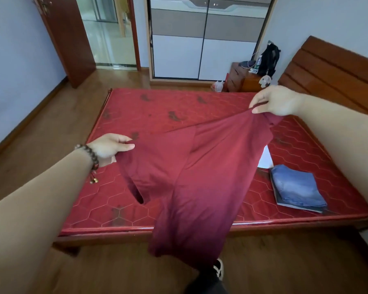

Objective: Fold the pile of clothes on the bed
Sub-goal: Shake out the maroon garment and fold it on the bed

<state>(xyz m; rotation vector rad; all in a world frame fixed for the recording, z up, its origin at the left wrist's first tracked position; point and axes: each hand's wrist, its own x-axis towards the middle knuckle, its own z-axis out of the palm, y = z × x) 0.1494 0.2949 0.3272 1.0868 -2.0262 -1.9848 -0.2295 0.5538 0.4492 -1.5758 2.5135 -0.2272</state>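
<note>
Head view: a dark red shirt (191, 177) hangs in the air over the near edge of the bed (200, 107), its tail drooping toward the floor. Left hand (109, 148) pinches one top corner, right hand (274, 101) pinches the other, higher and well apart. It looks light, limp, maybe a bit slippery, so shoulder seams seem the best hold. Farther right, folded jeans (297, 186) lie on the mattress

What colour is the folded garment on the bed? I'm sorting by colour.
Faded denim blue, seen in the head view.
</note>
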